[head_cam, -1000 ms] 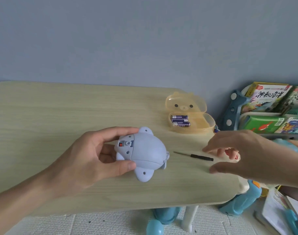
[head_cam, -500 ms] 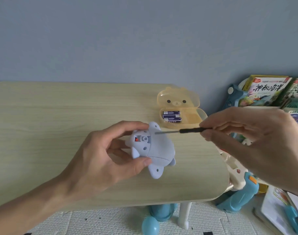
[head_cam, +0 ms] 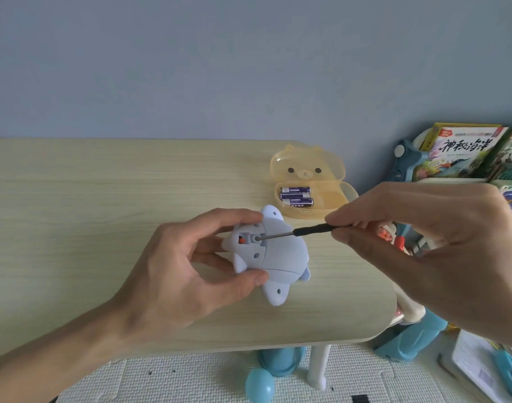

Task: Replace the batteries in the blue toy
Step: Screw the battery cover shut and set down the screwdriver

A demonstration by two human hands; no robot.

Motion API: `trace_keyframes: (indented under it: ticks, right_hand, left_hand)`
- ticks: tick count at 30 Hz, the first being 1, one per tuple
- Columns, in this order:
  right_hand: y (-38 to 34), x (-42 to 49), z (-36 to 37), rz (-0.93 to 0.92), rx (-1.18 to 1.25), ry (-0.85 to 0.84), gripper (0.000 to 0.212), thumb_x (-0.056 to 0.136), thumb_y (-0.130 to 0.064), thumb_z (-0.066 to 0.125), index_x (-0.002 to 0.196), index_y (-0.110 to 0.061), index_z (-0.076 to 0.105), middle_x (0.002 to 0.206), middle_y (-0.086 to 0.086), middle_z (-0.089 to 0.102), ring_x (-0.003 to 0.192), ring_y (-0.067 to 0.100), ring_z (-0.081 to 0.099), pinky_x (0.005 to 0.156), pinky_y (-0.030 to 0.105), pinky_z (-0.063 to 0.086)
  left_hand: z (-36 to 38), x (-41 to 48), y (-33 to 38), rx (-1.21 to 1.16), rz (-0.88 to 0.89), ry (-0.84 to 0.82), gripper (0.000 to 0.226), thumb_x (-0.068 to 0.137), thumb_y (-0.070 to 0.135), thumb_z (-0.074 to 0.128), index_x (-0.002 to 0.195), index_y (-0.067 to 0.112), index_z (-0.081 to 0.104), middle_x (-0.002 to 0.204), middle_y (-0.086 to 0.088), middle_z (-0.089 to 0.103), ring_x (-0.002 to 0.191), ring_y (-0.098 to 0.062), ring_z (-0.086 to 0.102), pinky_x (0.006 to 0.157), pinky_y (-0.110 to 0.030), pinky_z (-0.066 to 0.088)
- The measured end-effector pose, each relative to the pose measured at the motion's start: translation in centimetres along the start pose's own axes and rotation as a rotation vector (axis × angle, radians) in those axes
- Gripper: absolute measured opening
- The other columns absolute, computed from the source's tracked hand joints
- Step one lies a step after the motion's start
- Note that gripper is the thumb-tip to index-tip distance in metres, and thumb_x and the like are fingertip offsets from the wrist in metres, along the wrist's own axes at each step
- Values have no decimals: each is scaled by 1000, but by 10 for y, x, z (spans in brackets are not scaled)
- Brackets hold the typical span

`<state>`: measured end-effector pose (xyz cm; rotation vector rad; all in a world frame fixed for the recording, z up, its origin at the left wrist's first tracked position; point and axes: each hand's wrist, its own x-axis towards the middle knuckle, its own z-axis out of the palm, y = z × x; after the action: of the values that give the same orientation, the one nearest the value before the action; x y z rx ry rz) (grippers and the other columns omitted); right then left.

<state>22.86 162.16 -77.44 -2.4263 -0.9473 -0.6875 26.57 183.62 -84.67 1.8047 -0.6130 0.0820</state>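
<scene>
The left hand (head_cam: 185, 274) holds the small blue hard plastic animal toy (head_cam: 281, 257) over the pale wooden worktop (head_cam: 103, 216), its grip wrapped round the toy's sides. The right hand (head_cam: 429, 245) has its grip pinched on the thin black-handled metal screwdriver (head_cam: 310, 230), whose tip sits in a hole on the toy, right by the left grip. The toy looks light, hard and smooth, so it may slip. Holding the fat body, not the little fins, seems best. Behind the right grip a clear yellow bear-shaped plastic box (head_cam: 307, 167) lies open with purple batteries (head_cam: 296, 196) inside. Further right stand picture books (head_cam: 464, 149), and a white foam mat (head_cam: 190, 379) covers the floor.
</scene>
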Motion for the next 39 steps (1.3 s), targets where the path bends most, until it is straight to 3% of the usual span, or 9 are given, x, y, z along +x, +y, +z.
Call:
trace_keyframes:
  ticks: [4, 8, 10, 13, 19, 23, 28, 32, 39]
  right_hand:
    - [27, -36, -21, 216, 83, -59, 15, 102, -50, 60, 109, -43, 71, 97, -19, 67, 82, 15, 68, 74, 27, 51]
    - [12, -13, -22, 123, -111, 43, 25, 98, -36, 66, 84, -18, 78, 68, -9, 63, 60, 12, 50, 60, 13, 42]
    - [10, -12, -21, 119, -154, 40, 28, 97, -31, 66, 79, -11, 75, 59, -6, 53, 52, 11, 39, 53, 15, 36]
    - [10, -9, -15, 158, -45, 74, 16, 95, -32, 69, 99, -17, 74, 61, -10, 62, 55, 13, 55, 55, 20, 47]
    - [11, -14, -21, 219, 124, 41, 7, 88, -21, 74, 93, -22, 78, 71, -19, 71, 67, 4, 72, 62, 22, 58]
    - [9, -16, -24, 169, 15, -7, 14, 92, -16, 68, 97, -21, 80, 71, -16, 73, 65, -4, 68, 60, 15, 54]
    - [9, -13, -15, 183, -52, -15, 37, 100, -36, 58, 71, -16, 70, 51, -6, 60, 46, 18, 53, 48, 29, 45]
    - [5, -7, -11, 268, 66, 35, 5, 95, -30, 64, 94, -26, 67, 55, -10, 64, 51, 9, 58, 51, 10, 43]
    - [6, -10, -19, 260, 129, -51, 20, 95, -13, 62, 102, -27, 74, 74, -18, 73, 68, -1, 72, 63, 15, 56]
  left_hand:
    - [0, -2, 0, 23, 11, 12, 58, 68, 29, 90, 123, 32, 72, 109, 17, 82, 91, -7, 81, 77, -19, 63]
    - [0, -3, 0, 38, 19, 23, 61, 67, 22, 94, 124, 29, 73, 108, 18, 83, 93, -5, 81, 79, -17, 63]
    - [0, -3, 1, 37, 26, 22, 61, 67, 26, 93, 124, 30, 73, 109, 18, 82, 94, -5, 81, 79, -16, 62]
    - [0, -3, 0, 30, 3, 34, 60, 67, 17, 94, 123, 29, 73, 108, 18, 83, 92, -5, 81, 78, -16, 62]
    - [-1, -2, -1, 12, -34, 36, 59, 69, 15, 93, 123, 29, 74, 107, 16, 83, 91, -8, 82, 78, -18, 63]
    - [-1, -2, -1, 6, -55, 40, 60, 69, 7, 97, 121, 29, 75, 104, 18, 83, 88, -7, 82, 76, -16, 61]
    - [-1, -4, -1, 9, -65, 33, 59, 70, 6, 94, 122, 28, 75, 104, 15, 83, 89, -8, 82, 76, -18, 62]
    - [-1, -4, -1, 4, -72, 35, 58, 70, 8, 94, 121, 28, 75, 105, 14, 83, 89, -9, 82, 76, -18, 62]
    - [-2, -3, -3, 6, -85, 45, 57, 70, 8, 94, 120, 29, 75, 106, 14, 83, 88, -10, 82, 75, -17, 61]
